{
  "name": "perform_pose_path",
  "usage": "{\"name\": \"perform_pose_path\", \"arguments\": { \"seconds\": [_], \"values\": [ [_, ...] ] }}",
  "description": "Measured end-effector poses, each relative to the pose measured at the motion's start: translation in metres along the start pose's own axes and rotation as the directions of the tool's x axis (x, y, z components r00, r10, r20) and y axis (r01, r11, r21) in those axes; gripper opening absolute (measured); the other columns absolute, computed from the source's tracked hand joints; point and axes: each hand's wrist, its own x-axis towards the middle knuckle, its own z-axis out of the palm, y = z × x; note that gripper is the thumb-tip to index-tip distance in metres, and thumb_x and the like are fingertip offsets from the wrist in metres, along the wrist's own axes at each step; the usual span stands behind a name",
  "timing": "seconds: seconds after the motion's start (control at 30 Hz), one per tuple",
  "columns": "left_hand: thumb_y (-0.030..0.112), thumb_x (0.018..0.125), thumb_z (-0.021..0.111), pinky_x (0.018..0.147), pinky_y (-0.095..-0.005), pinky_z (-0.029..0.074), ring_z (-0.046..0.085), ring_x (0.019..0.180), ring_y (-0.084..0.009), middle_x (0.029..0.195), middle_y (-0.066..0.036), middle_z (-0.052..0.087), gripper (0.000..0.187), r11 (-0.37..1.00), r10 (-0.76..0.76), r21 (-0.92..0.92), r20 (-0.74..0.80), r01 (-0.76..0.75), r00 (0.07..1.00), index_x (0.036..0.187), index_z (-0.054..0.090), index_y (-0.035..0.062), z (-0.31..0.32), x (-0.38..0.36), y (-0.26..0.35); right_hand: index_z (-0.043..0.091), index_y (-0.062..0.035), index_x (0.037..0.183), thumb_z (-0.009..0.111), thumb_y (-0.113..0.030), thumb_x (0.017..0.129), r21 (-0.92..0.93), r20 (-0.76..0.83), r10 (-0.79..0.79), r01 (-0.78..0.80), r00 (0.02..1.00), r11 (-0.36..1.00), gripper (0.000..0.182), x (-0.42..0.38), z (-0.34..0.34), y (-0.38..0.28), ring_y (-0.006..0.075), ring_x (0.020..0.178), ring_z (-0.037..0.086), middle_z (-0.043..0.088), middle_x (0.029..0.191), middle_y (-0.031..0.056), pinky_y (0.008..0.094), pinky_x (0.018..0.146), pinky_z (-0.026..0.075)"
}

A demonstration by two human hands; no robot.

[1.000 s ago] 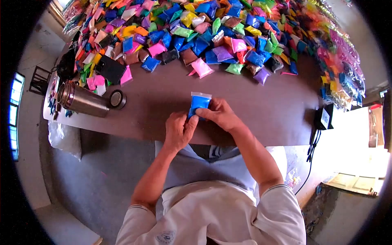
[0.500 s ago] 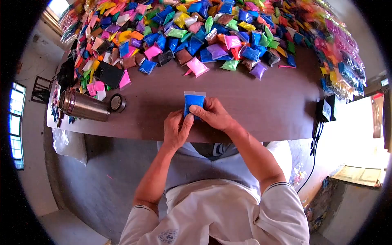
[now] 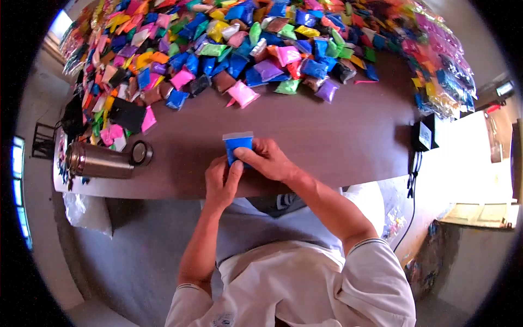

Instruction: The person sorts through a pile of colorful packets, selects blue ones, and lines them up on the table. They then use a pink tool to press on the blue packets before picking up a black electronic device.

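Blue packet point(image 3: 237, 145) sits pinched between both hands on the brown table point(image 3: 327, 136), its clear top edge poking out beyond the fingertips. Left hand point(image 3: 220, 182) grips its lower side, right hand point(image 3: 267, 161) clamps thumb and fingers across it.

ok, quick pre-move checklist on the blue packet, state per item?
1. Both hands on the blue packet: ok, left hand and right hand grip its lower part.
2. Packet top clear of fingers: ok.
3. Seal closed: cannot tell.
4. Brown table bare around packet: ok.
5. Steel flask lying on its side, apart from hands: ok.
6. Packet pile apart from held packet: ok.
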Motion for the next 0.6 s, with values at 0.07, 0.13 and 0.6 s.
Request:
{"name": "perform_pose_path", "arguments": {
  "seconds": [0.07,0.13,0.6],
  "values": [
    [0.038,0.093,0.05,0.071,-0.0404,0.044,0.058,0.077,-0.0317,0.076,-0.013,0.063,0.041,0.996,0.069,0.055,0.036,-0.07,0.997,0.077,0.062,0.0017,0.0,0.002,-0.001,0.061,-0.0006,0.079,0.058,-0.03,0.094,-0.03,0.006,0.019,-0.018,1.0,0.999,0.033,0.0,-0.003,0.0,0.0058,0.067,0.044,0.051,0.068,-0.0027,0.0303,0.057,0.042],
    [0.038,0.093,0.05,0.071,-0.0409,0.044,0.058,0.078,-0.0317,0.076,-0.013,0.063,0.042,0.995,0.084,0.043,0.03,-0.085,0.996,0.076,0.063,0.0017,0.003,0.001,0.003,0.061,-0.0001,0.079,0.059,-0.029,0.094,-0.062,0.019,0.039,-0.038,0.999,0.997,0.033,0.0,-0.007,0.002,0.0058,0.067,0.043,0.051,0.067,-0.0018,0.0305,0.056,0.042],
    [0.042,0.098,0.043,0.064,-0.0289,0.048,0.059,0.072,-0.0149,0.086,-0.008,0.058,0.043,0.963,-0.116,-0.245,0.006,0.114,0.993,0.095,0.058,0.0021,0.002,-0.004,-0.013,0.058,-0.0001,0.087,0.059,-0.035,0.093,0.011,0.11,-0.044,0.043,0.993,0.999,0.036,0.002,-0.006,-0.007,0.0114,0.062,0.052,0.056,0.064,0.0045,0.0329,0.058,0.046]
  ]
}}
